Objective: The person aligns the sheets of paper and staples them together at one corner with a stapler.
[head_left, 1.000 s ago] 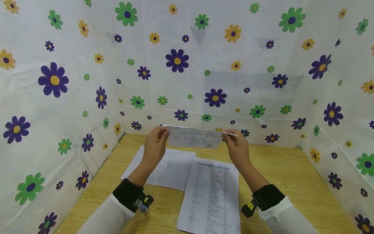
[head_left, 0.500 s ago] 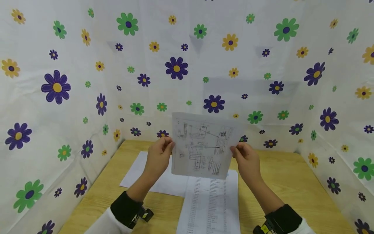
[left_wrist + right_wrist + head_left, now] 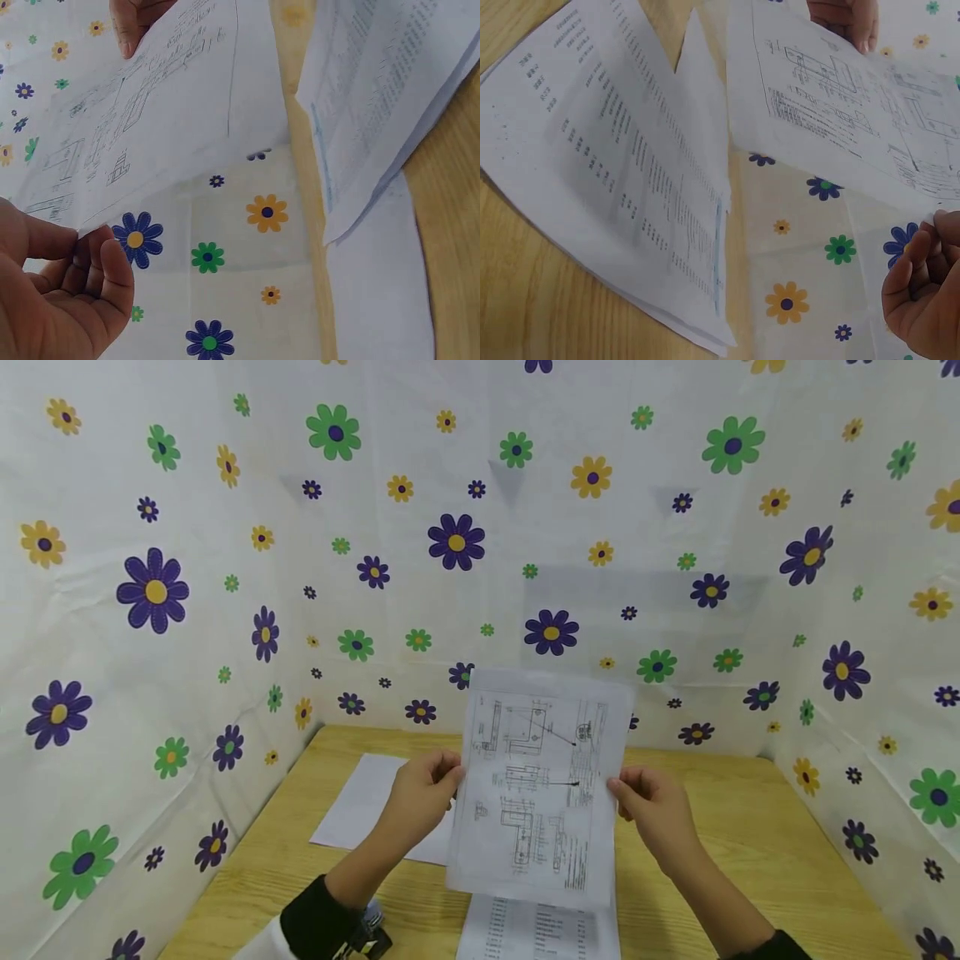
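Between both hands a sheet of paper [image 3: 540, 793] with printed technical line drawings is held up, tilted toward me above the table. My left hand [image 3: 422, 793] pinches its left edge between thumb and fingers. At the right edge my right hand [image 3: 656, 810] pinches it the same way. In the left wrist view, the left hand [image 3: 64, 292] has the thumb on the sheet's margin and the other fingers loosely bent. The right wrist view shows the right hand [image 3: 926, 292] gripping the opposite margin. Below the drawing lies a stack of printed list pages [image 3: 536, 931], partly hidden by it.
A blank white sheet [image 3: 367, 802] lies on the wooden table [image 3: 720, 827], left of the stack and partly under the left arm. White flowered cloth [image 3: 480, 602] encloses the back and sides. Wrist cameras are strapped on both wrists.
The sheet, first seen nearly edge-on, has swung up to face me, showing its drawings. Both hands have since come lower and slightly right with it, still pinching its edges.
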Tool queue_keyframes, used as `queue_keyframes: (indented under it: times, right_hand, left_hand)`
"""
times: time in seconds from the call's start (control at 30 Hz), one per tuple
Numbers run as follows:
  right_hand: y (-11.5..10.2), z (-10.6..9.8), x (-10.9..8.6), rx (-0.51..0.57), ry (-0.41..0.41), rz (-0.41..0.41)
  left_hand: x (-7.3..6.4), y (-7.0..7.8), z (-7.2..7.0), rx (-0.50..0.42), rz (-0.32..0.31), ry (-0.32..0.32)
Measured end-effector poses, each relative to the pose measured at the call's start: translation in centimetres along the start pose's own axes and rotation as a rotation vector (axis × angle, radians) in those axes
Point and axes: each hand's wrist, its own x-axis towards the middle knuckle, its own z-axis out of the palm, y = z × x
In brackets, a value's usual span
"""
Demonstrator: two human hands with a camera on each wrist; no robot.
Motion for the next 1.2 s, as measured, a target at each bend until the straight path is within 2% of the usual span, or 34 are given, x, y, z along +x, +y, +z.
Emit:
queue_keyframes:
  times: [0.17, 0.37, 0.63, 1.0, 1.2]
  right_hand:
    - [1.0, -0.3, -0.9, -0.002, -0.039, 0.149]
    - [2.2, -0.3, -1.4, -0.015, -0.055, 0.215]
    - [3.5, -0.1, -2.1, -0.055, -0.061, 0.255]
    - [5.9, 0.6, -2.8, -0.162, -0.065, 0.278]
    - [7.0, 1.1, -2.8, -0.208, -0.072, 0.273]
  left_hand:
    - [-0.2, -0.9, 0.7, 0.009, -0.057, -0.062]
    - [-0.4, -1.5, 1.2, 0.023, -0.094, -0.13]
    - [-0.5, -3.0, 2.2, 0.056, -0.158, -0.209]
    - [-1.0, -4.6, 3.7, 0.128, -0.22, -0.233]
    - [-1.2, -5.1, 4.2, 0.179, -0.214, -0.255]
